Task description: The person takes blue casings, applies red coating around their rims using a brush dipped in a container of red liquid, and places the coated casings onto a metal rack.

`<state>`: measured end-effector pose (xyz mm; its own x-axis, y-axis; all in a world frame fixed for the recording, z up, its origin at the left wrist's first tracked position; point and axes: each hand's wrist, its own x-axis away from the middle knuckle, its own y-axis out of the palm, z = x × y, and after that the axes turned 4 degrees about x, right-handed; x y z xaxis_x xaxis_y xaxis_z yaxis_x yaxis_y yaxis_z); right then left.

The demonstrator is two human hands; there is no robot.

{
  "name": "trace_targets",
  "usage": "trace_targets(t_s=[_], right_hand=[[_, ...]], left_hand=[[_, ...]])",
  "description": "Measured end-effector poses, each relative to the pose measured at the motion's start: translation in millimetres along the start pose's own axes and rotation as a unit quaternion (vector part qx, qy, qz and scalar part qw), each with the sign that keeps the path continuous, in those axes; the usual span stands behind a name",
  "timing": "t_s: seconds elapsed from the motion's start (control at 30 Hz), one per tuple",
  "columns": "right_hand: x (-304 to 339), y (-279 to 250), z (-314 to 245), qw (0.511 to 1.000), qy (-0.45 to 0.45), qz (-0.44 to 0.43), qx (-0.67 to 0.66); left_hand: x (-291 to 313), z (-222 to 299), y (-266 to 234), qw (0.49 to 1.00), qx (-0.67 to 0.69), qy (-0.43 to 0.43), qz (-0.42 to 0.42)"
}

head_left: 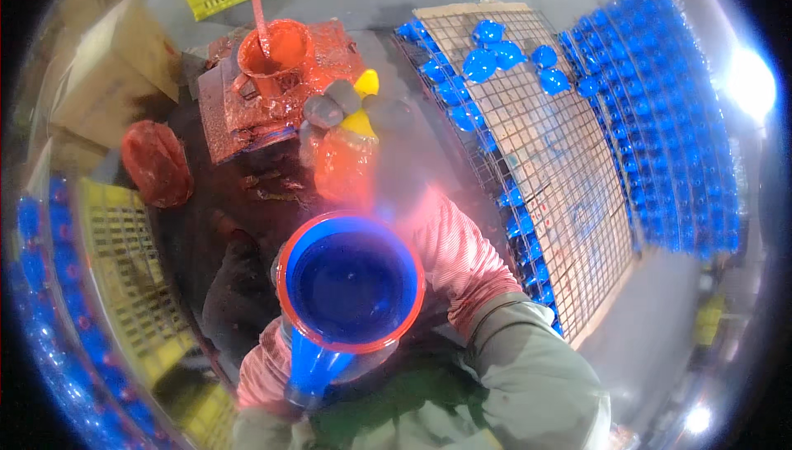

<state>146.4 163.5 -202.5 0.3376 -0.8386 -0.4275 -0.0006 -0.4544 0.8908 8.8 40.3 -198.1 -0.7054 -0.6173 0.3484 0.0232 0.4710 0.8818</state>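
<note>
A mug with a red rim (412, 318) and dark blue liquid inside is close below me, its blue-coated handle (318, 367) pointing toward my body. My left hand (375, 362), mostly hidden behind the mug, appears wrapped around it, with a pink striped sleeve below. My right arm, in the same striped sleeve, reaches forward past the mug. My right hand (392, 149) is smeared by blur. Beside it are rounded grey and yellow tips (363, 103) and a glossy orange-red patch (345, 165); whether these are glove fingers or held pieces is unclear.
Ahead, a red-coated mug (275, 79) with a stick (261, 28) stands on a red-stained block (219, 112). Glossy blue pieces (480, 64) lie on a wire rack (569, 178) at right, beside another full blue rack (668, 120). Yellow crates (132, 260) and a cardboard box (115, 70) are left.
</note>
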Motion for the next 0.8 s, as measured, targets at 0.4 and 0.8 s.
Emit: trace_targets(t_s=[0.4, 0.8], right_hand=[[10, 56, -15, 0.735, -0.216, 0.216, 0.605], [15, 38, -20, 0.543, -0.231, 0.124, 0.798]], left_hand=[[-14, 35, 43, 0.280, -0.786, 0.526, 0.167], [-16, 34, 34, 0.182, -0.830, 0.501, 0.166]])
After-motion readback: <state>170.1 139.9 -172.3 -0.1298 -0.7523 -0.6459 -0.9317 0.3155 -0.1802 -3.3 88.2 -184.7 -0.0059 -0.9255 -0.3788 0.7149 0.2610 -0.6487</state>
